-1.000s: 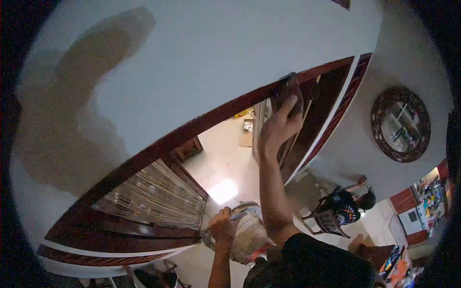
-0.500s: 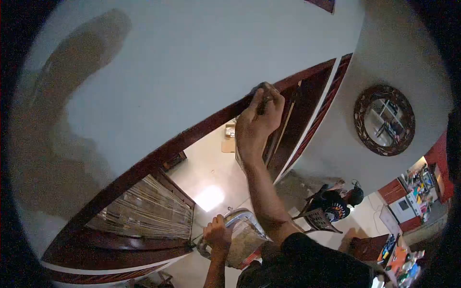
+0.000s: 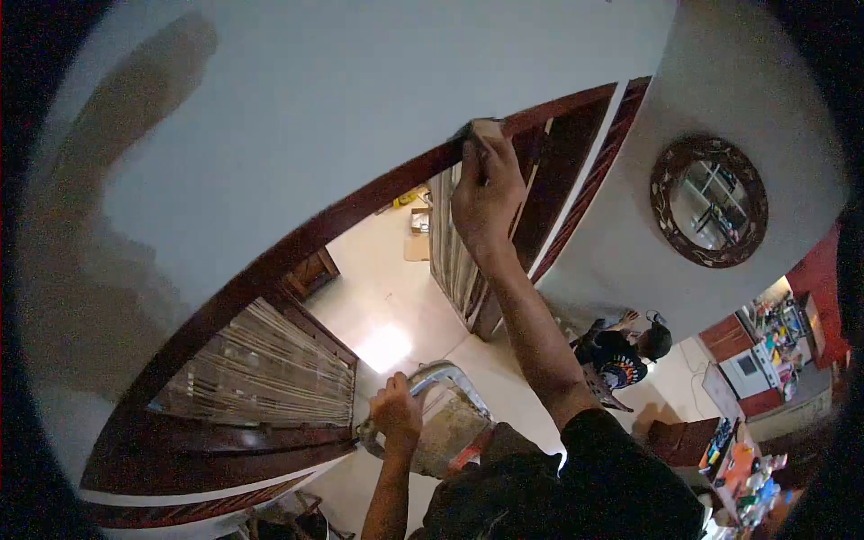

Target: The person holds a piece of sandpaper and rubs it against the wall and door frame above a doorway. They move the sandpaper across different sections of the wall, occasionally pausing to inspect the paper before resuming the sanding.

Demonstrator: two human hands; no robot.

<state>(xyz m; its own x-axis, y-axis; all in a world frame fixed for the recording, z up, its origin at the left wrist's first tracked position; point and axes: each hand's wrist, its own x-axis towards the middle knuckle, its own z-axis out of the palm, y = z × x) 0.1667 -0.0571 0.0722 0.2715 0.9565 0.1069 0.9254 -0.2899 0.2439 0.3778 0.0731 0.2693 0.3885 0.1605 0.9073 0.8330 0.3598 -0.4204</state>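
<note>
My right hand (image 3: 487,189) reaches up to the dark red-brown door frame (image 3: 360,202), fingers closed around a small folded grey-tan cloth (image 3: 487,129). That cloth sits right at the frame's top edge, where it meets the pale wall (image 3: 342,99); its exact kind I cannot tell. Lower down, my left hand (image 3: 396,409) is wrapped round the metal rail of a stepladder (image 3: 454,378). Below that rail shows the ladder's worn, stained top surface.
Strings of a bead curtain (image 3: 270,364) hang in the doorway, left of the bright floor (image 3: 387,297). A round mirror (image 3: 709,205) hangs on the right wall. Beneath it is another person (image 3: 621,355) in black. Farther right are a white stove (image 3: 751,373) and a cluttered table (image 3: 751,477).
My right hand, still holding the cloth, appears slightly higher and farther left in view. The whole view has shifted a little. My left hand keeps its hold on the ladder.
</note>
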